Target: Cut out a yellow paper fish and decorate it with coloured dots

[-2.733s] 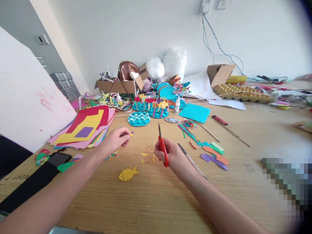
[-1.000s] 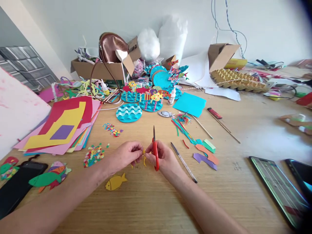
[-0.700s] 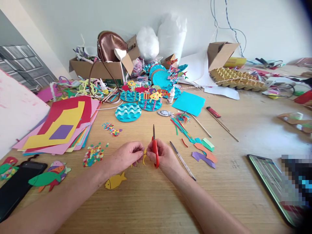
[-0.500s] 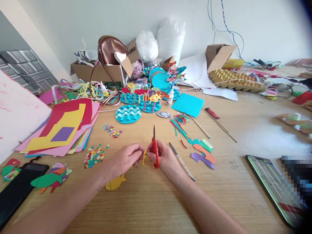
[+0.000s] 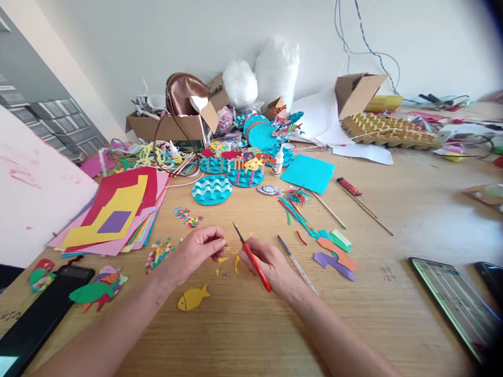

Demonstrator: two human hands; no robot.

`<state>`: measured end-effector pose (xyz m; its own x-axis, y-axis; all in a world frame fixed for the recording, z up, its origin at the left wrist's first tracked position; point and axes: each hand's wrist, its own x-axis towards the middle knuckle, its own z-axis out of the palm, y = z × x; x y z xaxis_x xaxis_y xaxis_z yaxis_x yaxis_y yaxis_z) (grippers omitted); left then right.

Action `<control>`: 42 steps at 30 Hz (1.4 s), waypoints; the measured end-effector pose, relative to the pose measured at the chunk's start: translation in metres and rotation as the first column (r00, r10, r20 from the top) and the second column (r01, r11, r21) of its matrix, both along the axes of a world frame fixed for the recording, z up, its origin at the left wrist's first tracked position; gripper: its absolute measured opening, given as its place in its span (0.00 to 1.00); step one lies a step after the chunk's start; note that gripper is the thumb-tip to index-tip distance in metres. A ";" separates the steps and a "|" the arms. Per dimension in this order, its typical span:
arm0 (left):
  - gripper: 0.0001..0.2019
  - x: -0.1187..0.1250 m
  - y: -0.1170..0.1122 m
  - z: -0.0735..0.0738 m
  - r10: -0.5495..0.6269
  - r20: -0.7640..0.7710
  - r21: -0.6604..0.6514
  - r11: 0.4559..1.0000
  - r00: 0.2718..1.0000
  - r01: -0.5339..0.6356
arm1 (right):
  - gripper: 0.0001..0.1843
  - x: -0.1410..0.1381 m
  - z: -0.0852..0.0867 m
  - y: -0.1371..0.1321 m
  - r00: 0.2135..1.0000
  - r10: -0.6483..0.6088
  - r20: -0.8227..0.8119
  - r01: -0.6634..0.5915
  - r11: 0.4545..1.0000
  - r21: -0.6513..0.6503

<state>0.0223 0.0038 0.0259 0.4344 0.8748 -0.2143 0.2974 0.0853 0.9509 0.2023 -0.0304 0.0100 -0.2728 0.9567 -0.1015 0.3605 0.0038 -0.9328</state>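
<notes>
Two hands, both beyond yellow paper fish. Left hand: fingertips pinched together; anything held too small to tell. Right hand, beyond-right of fish: closed round red-handled scissors, blades together. Yellow paper scraps: lying just beyond fish, between hands.

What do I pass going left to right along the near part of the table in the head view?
Black phone → green paper fish → left hand → right hand gripping red scissors → purple paper scrap → tablet.
</notes>
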 end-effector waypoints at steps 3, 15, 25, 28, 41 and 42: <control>0.11 -0.009 0.003 0.008 0.027 0.054 -0.064 0.998 0.998 -0.024 | 0.15 0.003 0.003 0.000 0.995 0.079 0.064 -0.081 0.996 0.026; 0.08 -0.012 0.007 0.016 -0.039 0.069 -0.113 0.992 0.997 0.047 | 0.15 0.003 0.006 -0.001 0.984 0.177 0.023 -0.175 0.982 -0.067; 0.09 -0.009 0.008 0.016 -0.079 0.068 -0.108 0.990 0.995 0.086 | 0.12 0.001 0.004 -0.001 0.981 0.195 0.019 -0.192 0.976 -0.105; 0.09 -0.009 0.008 0.016 -0.072 0.066 -0.115 0.990 0.995 0.079 | 0.12 0.000 0.005 -0.001 0.979 0.205 0.012 -0.203 0.973 -0.106; 0.08 -0.007 0.009 0.016 -0.056 0.050 -0.107 0.992 0.997 0.061 | 0.15 -0.002 0.000 -0.002 0.988 0.147 0.037 -0.144 0.987 -0.073; 0.08 -0.007 0.009 0.017 -0.058 0.052 -0.105 0.992 0.997 0.063 | 0.15 -0.002 -0.001 -0.002 0.989 0.143 0.040 -0.140 0.988 -0.067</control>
<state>0.0152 0.0127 0.0427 0.4982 0.8199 -0.2819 0.2589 0.1696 0.9509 0.1999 -0.0325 0.0093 -0.3986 0.9000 -0.1764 0.4018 -0.0015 -0.9157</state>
